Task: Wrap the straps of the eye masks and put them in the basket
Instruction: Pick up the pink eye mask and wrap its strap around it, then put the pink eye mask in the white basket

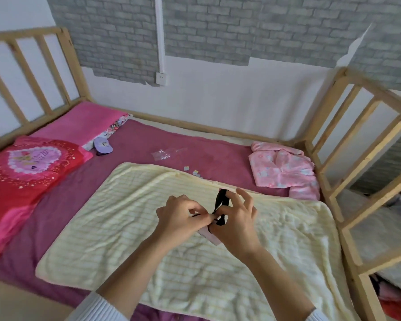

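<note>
Both hands meet above the cream blanket [148,228]. My left hand [183,216] pinches the black strap [221,200] of a pale pink eye mask [210,236], which shows only as a small corner below the fingers. My right hand [237,218] grips the mask and the strap, and a loop of strap stands up over its fingers. A second eye mask [103,144], purple, lies far left on the sheet beside the pillows. No basket is in view.
Red and pink pillows [33,167] fill the left end of the bed. Pink pyjamas [285,170] lie at the right end. A clear plastic bag [162,154] and small paper scraps [193,171] sit beyond the blanket. Wooden rails [347,144] enclose the bed.
</note>
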Demonstrator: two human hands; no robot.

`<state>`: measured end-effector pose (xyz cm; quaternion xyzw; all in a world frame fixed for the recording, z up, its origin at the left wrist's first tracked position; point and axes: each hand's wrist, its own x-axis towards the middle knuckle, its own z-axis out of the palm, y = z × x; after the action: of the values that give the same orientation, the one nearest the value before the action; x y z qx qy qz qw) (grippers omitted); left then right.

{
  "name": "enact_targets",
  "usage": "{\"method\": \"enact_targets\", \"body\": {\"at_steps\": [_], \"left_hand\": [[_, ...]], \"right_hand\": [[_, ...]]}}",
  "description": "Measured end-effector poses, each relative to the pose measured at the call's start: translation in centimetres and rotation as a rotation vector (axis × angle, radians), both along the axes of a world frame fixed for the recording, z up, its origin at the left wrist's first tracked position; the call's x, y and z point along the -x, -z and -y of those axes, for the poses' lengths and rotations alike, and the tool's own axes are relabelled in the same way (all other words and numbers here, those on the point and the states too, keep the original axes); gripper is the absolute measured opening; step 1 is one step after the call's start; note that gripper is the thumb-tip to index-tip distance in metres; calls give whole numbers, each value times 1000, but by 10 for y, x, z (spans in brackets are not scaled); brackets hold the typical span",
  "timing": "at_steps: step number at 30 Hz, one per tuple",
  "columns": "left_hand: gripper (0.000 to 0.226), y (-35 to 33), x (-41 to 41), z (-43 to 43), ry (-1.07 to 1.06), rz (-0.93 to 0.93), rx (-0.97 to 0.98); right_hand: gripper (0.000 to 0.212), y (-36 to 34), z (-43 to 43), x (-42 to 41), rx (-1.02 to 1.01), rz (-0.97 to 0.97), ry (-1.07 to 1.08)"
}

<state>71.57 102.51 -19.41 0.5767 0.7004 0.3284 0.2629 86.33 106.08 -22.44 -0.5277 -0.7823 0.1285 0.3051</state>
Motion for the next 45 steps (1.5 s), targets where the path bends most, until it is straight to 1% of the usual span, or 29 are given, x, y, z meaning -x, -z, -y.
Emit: {"method": "enact_targets", "body": {"at_steps": [3, 6, 8, 9, 10, 13, 15, 17, 19, 22, 26, 28, 30, 32, 34, 36, 37, 39, 41, 42, 44, 45], "left_hand": [[28, 7, 15, 19, -71, -35, 88], [24, 14, 35, 39, -104, -107, 139], [24, 20, 54, 52, -201, -69, 159], [22, 24, 68, 59, -274, -11, 164], [22, 28, 83, 66, -352, 58, 167], [39, 37, 137, 95, -551, 222, 176], [37, 42, 174, 115, -631, 348, 175], [29, 48, 210, 137, -686, 445, 182], [29, 53, 247, 164, -767, 549, 178], [22, 55, 310, 214, -888, 819, 178], [19, 54, 399, 291, -1027, 1151, 61], [21, 52, 438, 324, -1111, 1213, -2], [20, 48, 473, 351, -1118, 1197, -57], [20, 43, 504, 371, -1114, 1159, -62], [18, 40, 536, 387, -1154, 1105, -124], [17, 34, 570, 398, -1190, 1010, -214], [17, 32, 586, 403, -1205, 931, -206], [18, 34, 621, 413, -1241, 795, -171], [9, 42, 661, 423, -1256, 784, -211], [13, 46, 681, 427, -1246, 792, -228], [30, 48, 722, 435, -1245, 739, -218], [31, 48, 744, 439, -1266, 704, -236]], "right_hand": [[15, 15, 11, 21, 9, 41, -111], [15, 26, 27, 45, 14, 29, -203], [22, 28, 38, 62, 86, -17, -258], [26, 26, 42, 71, 151, -64, -274], [24, 24, 44, 80, 226, -120, -292], [12, 18, 53, 110, 466, -281, -430], [7, 15, 65, 138, 611, -372, -524], [9, 15, 84, 173, 686, -461, -544], [9, 18, 109, 214, 731, -571, -518], [12, 22, 155, 287, 810, -724, -517], [15, 23, 219, 390, 935, -805, -608], [15, 19, 243, 439, 1001, -826, -654], [15, 14, 261, 485, 1056, -811, -699], [17, 8, 273, 531, 1092, -793, -732], [13, 3, 281, 574, 1117, -724, -792], [9, 2, 286, 619, 1132, -598, -851], [7, 4, 286, 642, 1138, -552, -862], [4, 10, 284, 692, 1173, -518, -874], [10, 16, 284, 747, 1251, -505, -893], [8, 18, 286, 775, 1297, -502, -904], [6, 24, 289, 831, 1395, -490, -927], [6, 26, 290, 859, 1433, -470, -933]]}}
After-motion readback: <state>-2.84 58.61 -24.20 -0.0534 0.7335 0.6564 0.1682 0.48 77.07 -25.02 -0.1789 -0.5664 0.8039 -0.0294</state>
